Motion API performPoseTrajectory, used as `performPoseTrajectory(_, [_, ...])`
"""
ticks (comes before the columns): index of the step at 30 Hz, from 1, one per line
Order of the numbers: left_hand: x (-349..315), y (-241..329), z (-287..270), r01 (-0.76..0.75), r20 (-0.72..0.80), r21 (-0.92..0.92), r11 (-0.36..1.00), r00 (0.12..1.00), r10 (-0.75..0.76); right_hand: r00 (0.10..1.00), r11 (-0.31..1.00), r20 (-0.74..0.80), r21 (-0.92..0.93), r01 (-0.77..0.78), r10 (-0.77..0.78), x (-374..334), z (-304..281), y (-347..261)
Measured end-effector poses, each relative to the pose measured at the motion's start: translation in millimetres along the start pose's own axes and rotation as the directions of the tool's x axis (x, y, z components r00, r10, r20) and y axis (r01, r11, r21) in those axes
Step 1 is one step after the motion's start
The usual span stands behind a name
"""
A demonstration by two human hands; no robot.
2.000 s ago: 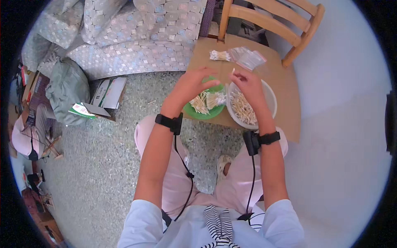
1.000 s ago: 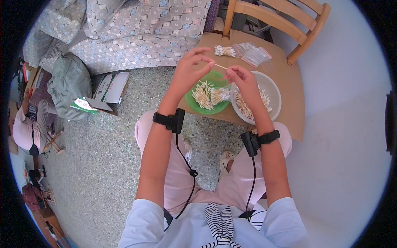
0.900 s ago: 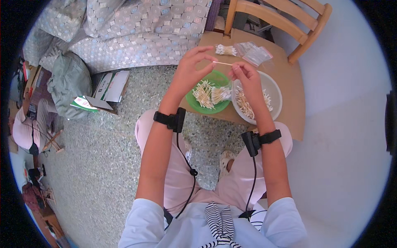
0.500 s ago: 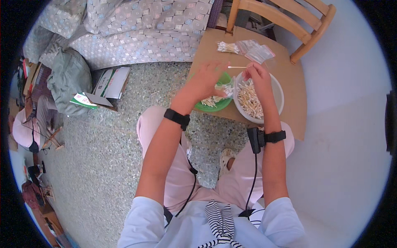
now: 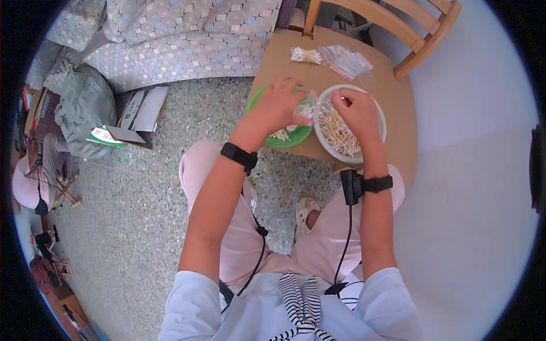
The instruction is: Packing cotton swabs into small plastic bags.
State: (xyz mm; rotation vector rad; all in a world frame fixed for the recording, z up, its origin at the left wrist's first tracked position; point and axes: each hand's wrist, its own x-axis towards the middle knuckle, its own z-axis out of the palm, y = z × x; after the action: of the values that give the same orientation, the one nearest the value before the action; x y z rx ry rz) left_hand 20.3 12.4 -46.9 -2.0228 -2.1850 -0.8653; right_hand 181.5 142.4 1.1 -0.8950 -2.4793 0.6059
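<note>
Holding our left hand (image 5: 277, 108) wide open over the green basket (image 5: 291, 141), we could snag its rim and spill swabs (image 5: 281, 134). Our right hand (image 5: 360, 115) is curled — around what, we can't tell.

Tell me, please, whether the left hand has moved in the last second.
Yes: against the swab bundle, the left hand has moved rightward and toward the body.

Free tan cardboard (image 5: 401, 116) right of white bowl (image 5: 382, 126), chair back (image 5: 427, 44) beyond
</note>
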Motion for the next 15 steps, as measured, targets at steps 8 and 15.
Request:
performPoseTrajectory(8, [9,-3,-1,-0.068,0.066,-0.041,0.997,0.995,0.071,0.968,0.986,0.215,0.128,0.103,-0.129,2,31,14])
performPoseTrajectory(15, [6,-12,0,-0.034,-0.048,-0.054,0.998,0.998,0.032,0.98,0.991,0.201,0.131,-0.033,0.006,5,37,2])
